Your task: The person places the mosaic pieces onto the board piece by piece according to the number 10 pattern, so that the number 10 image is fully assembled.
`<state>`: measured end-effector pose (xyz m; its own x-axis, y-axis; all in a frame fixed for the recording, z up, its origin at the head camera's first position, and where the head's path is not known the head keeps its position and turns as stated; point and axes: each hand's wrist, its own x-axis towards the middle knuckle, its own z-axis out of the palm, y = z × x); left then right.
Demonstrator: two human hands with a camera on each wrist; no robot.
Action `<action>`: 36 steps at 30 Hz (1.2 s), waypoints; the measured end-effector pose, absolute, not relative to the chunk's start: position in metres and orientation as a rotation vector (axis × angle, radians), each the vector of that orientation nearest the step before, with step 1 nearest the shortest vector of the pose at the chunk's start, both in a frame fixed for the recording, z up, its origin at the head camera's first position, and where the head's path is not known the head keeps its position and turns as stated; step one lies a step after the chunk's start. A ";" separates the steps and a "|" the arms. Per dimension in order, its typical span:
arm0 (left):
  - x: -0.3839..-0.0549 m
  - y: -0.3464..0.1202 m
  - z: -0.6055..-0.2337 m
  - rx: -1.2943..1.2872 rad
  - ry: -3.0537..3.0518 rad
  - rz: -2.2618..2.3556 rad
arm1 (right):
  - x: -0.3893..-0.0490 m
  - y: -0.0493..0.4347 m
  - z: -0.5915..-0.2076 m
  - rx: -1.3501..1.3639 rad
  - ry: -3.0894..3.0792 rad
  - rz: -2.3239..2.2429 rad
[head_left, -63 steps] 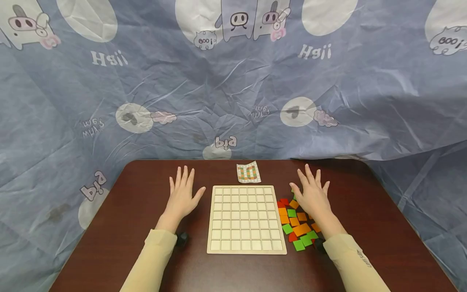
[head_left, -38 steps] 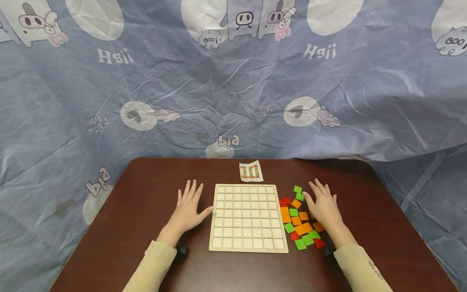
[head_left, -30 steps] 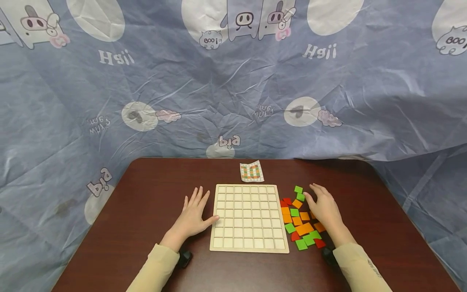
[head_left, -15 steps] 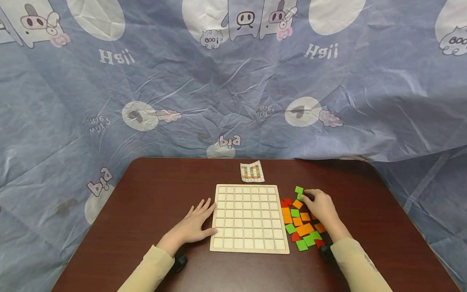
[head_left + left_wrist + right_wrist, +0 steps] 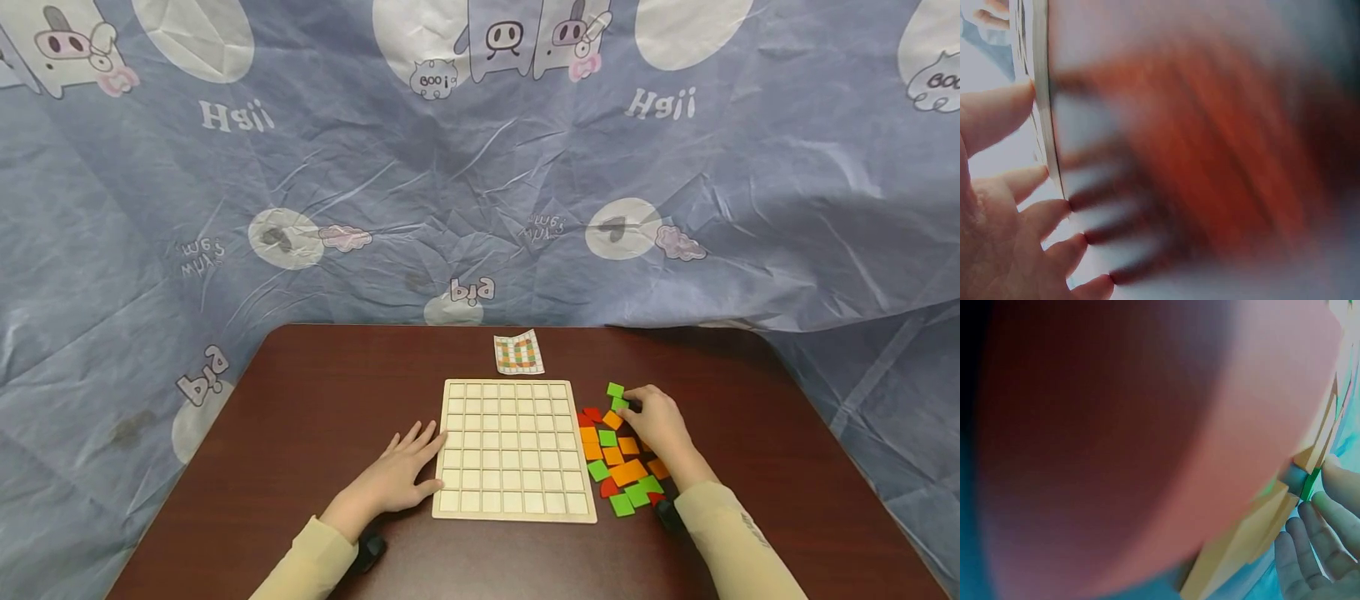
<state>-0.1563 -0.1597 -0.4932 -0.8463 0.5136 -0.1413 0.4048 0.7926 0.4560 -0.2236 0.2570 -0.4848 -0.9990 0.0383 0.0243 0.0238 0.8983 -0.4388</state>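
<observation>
My left hand [image 5: 393, 475] lies palm down at the left edge of a pale gridded board [image 5: 513, 515], fingers spread. In the left wrist view, its thumb [image 5: 997, 115] touches the board's side. At the board's right, my right hand [image 5: 662, 423] reaches the far end of the loose tiles, with thumb and index finger at a green square tile [image 5: 618, 404]. The right wrist view has that green tile [image 5: 1311, 484] between thumb and index finger, the other fingers extended. Another green tile [image 5: 615, 389] lies just beyond it, and an orange tile [image 5: 612, 420] just nearer.
Several orange, green and red tiles, such as an orange one [image 5: 628, 472], lie along the board's right side; some are under the right wrist. A small patterned card [image 5: 518, 353] lies behind the board. A patterned cloth [image 5: 480, 167] hangs behind the dark table [image 5: 337, 358].
My left hand has slid nearer and right to the board's left edge. My right hand has come down over the tiles, its thumb and index finger closing in on the green tile.
</observation>
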 end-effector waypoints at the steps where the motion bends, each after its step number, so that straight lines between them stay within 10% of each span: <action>1: -0.155 -0.159 -0.493 0.707 2.724 0.607 | -0.224 0.257 -0.485 -0.048 -3.022 0.700; 36: -0.147 -0.155 -0.517 0.595 2.689 0.918 | -0.229 0.271 -0.480 -0.210 -3.082 1.061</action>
<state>-0.1471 -0.1549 -0.5168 -0.8888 0.4490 -0.0917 0.2993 0.7202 0.6260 -0.2286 0.2712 -0.4804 -0.9841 0.0803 -0.1587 0.1610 0.7817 -0.6025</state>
